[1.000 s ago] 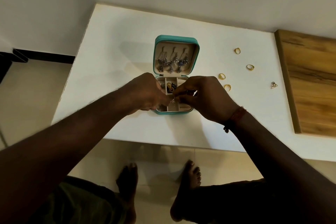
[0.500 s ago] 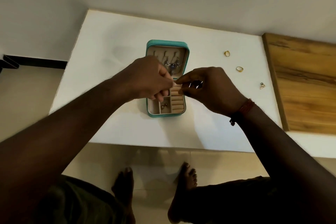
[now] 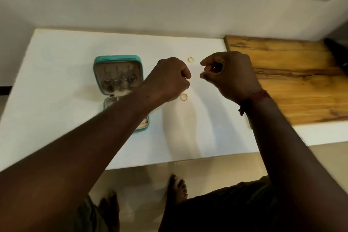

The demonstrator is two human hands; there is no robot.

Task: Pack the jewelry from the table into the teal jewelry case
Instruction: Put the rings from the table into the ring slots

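**A:** Where is the jewelry found?

**B:** Two gold rings are seen loose on the white table [image 3: 56, 81]. The far ring [image 3: 190, 59] lies between the two hands, and the near ring [image 3: 183, 97] just beside the heel of the left hand [image 3: 169, 79]. The teal jewelry case [image 3: 116, 57] is laid open well to the left, with earrings [image 3: 120, 82] hung in its lid. Its tray is partly hidden under the left forearm.

**A:** And each grip?

**B:** Both are curled. The thumb and forefinger of the right hand [image 3: 233, 77] are drawn near each other. Whether anything is pinched in either cannot be told.

**A:** What could go wrong?

**B:** The near ring could be brushed by the left hand and rolled off onto the floor [image 3: 141, 175]. A thin ring may be slid along the smooth surface rather than lifted. The case could be shoved if the forearm is lowered.
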